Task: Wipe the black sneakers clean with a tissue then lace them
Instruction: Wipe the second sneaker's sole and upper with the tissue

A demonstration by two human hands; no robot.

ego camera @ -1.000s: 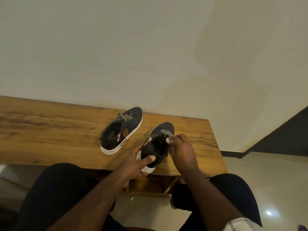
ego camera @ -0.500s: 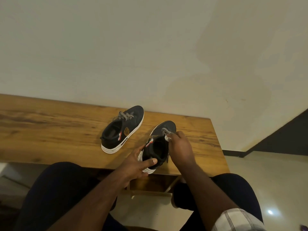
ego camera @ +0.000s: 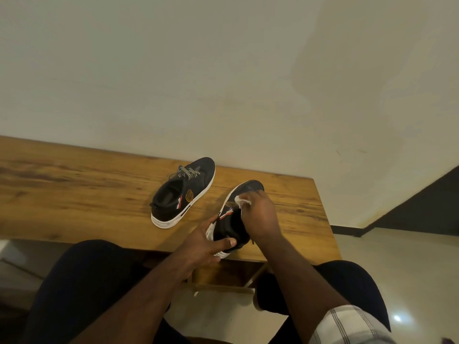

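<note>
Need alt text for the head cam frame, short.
A person's right hand presses a crumpled white tissue onto a black white-soled sneaker whose heel the left hand grips at the near edge of a wooden table. A second black sneaker with speckled laces sits to its left, untouched.

left hand [ego camera: 202, 244] gripping, right hand [ego camera: 260, 214] pinching

Two black sneakers: one [ego camera: 183, 194] stands alone on the table, the other [ego camera: 233, 219] sits at the near edge. One white tissue [ego camera: 242, 201]. One wooden table [ego camera: 74, 194]. Two hands: the left [ego camera: 201, 247] and the right [ego camera: 260, 214]. Two knees in dark cloth, one [ego camera: 82, 281] at the left and one [ego camera: 347, 281] at the right.
</note>
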